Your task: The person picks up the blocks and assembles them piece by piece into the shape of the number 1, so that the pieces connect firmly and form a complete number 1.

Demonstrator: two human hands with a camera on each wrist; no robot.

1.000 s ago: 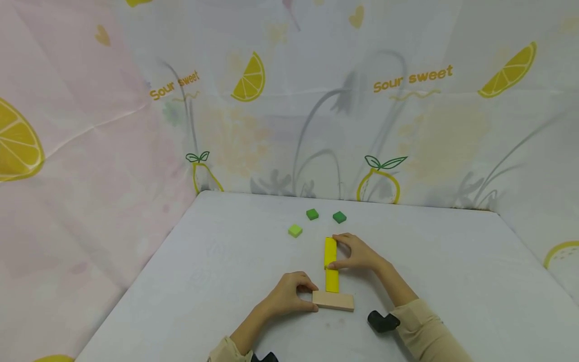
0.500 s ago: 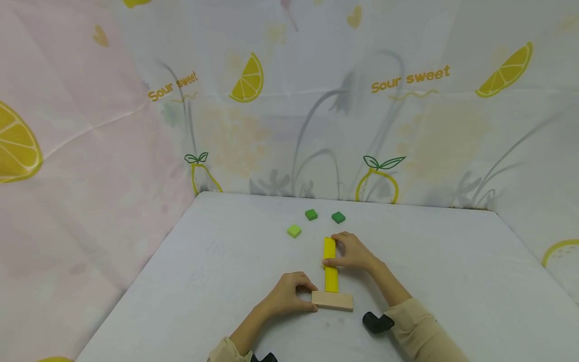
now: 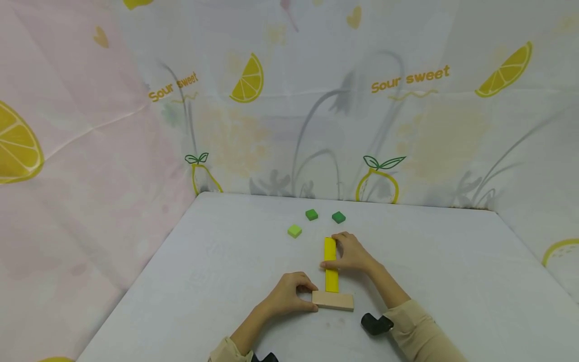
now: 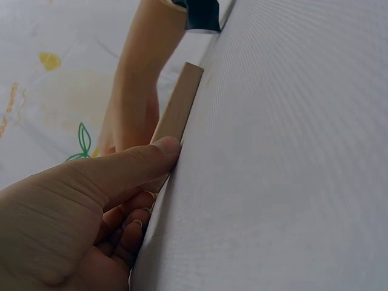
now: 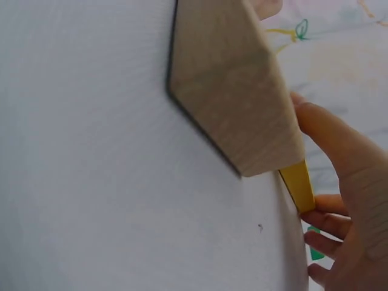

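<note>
A plain wooden block (image 3: 333,300) lies flat on the white table. My left hand (image 3: 289,294) pinches its left end between thumb and fingers; in the left wrist view the thumb presses along the near side of the wooden block (image 4: 177,109). Two yellow blocks run away from it in a line: the near yellow block (image 3: 332,283) meets its far edge, and the far yellow block (image 3: 330,247) continues beyond. My right hand (image 3: 356,255) grips the far one, fingers at its far end and thumb across the joint, hiding part of both.
Three small green blocks lie farther back: a light green block (image 3: 295,231), a mid-green block (image 3: 311,214) and a dark green block (image 3: 339,217). A printed cloth (image 3: 289,125) hangs behind the table. A black wrist device (image 3: 377,324) juts from the right sleeve.
My right thumb has slid left across the yellow blocks, and the right forearm has shifted slightly left. The two yellow blocks look more evenly lined up. My left hand stays put on the wooden block.
</note>
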